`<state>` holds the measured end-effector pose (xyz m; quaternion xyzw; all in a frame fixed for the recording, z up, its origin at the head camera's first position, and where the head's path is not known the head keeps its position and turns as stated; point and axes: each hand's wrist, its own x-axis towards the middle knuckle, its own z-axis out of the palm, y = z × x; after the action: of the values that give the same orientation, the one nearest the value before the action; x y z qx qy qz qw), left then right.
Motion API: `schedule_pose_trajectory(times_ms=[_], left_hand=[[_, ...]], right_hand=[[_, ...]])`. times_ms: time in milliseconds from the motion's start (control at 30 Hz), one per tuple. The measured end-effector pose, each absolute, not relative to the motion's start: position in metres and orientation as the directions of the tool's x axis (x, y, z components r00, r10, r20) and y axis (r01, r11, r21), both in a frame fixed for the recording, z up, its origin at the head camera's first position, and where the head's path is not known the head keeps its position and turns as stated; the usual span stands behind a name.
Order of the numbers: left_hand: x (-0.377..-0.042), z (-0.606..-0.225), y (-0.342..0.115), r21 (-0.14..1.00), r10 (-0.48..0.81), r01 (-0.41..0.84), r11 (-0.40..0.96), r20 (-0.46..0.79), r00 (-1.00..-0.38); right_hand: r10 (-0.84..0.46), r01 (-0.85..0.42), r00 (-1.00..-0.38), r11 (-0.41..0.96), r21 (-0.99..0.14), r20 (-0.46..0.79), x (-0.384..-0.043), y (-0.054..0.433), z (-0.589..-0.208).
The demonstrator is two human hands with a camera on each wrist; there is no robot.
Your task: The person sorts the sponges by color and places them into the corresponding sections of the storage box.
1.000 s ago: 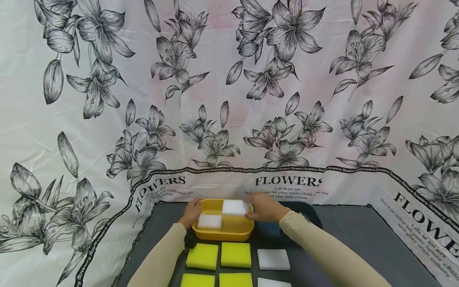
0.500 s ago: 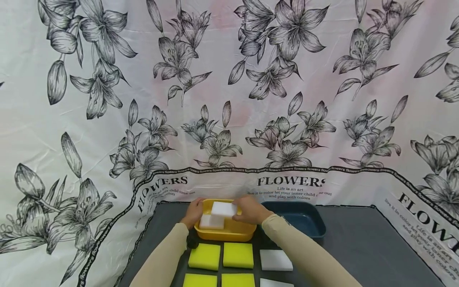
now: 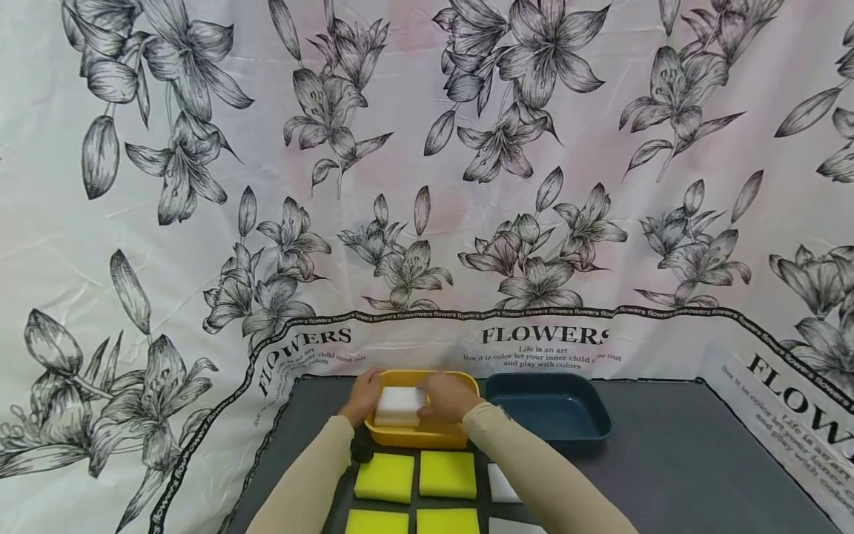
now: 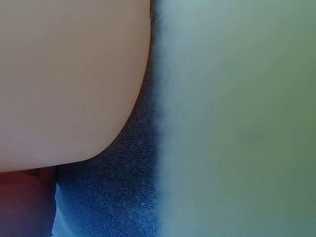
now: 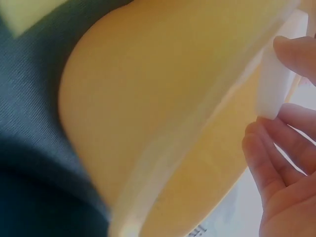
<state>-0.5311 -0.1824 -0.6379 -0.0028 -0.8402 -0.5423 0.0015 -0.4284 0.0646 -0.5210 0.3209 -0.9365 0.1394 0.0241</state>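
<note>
A yellow tub [image 3: 422,439] stands at the back of the dark table. My left hand [image 3: 362,394] holds its left rim; the left wrist view barely shows those fingers. Inside the tub, my right hand [image 3: 448,397] pinches a white sponge block [image 3: 402,396] by its right side. In the right wrist view, the thumb lies on one face of the block [image 5: 273,84] and fingertips on the other. The held block lies over a second white block [image 3: 395,418], largely covered; whether they touch I cannot tell.
A dark blue tub [image 3: 567,437] stands to the right of the yellow one. In front lie several yellow sponge blocks [image 3: 448,475] and white blocks [image 3: 502,486], partly behind the right sleeve. A flower-printed curtain [image 3: 414,341] hangs behind the table.
The right hand has carried the white block leftward from the tub's back right corner to over the other white block. The left hand stays at the rim.
</note>
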Motion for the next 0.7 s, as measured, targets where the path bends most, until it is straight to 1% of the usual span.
schedule_pose_trajectory(times_ms=[133, 200, 267, 333, 433, 567, 700], left_hand=[[-0.517, -0.626, -0.180, 0.917, 0.013, 0.007, 0.399, 0.003, -1.000], [-0.511, -0.621, -0.179, 0.910, 0.023, 0.028, 0.413, 0.021, -1.000], [-0.508, -0.618, -0.179, 0.905, 0.037, 0.043, 0.423, 0.030, -0.999], [-0.511, -0.621, -0.180, 0.913, 0.047, 0.039, 0.405, 0.021, -0.999], [-0.521, -0.632, -0.184, 0.924, 0.059, 0.033, 0.381, 0.011, -0.998], [-0.530, -0.641, -0.186, 0.918, 0.049, 0.032, 0.395, 0.014, -0.999], [-0.529, -0.640, -0.186, 0.911, 0.040, 0.027, 0.411, 0.012, -0.999]], right_hand=[[-0.617, -0.632, -0.774, 0.747, -0.206, 0.142, -0.431, 0.056, -0.526], [-0.622, -0.637, -0.770, 0.742, -0.207, 0.142, -0.431, 0.053, -0.527], [-0.612, -0.620, -0.783, 0.752, -0.225, 0.114, -0.428, 0.050, -0.526], [-0.598, -0.599, -0.797, 0.763, -0.241, 0.085, -0.426, 0.048, -0.527], [-0.586, -0.584, -0.808, 0.780, -0.227, 0.065, -0.425, 0.047, -0.530], [-0.586, -0.590, -0.806, 0.781, -0.206, 0.086, -0.425, 0.049, -0.534], [-0.603, -0.611, -0.790, 0.761, -0.219, 0.111, -0.421, 0.058, -0.527]])
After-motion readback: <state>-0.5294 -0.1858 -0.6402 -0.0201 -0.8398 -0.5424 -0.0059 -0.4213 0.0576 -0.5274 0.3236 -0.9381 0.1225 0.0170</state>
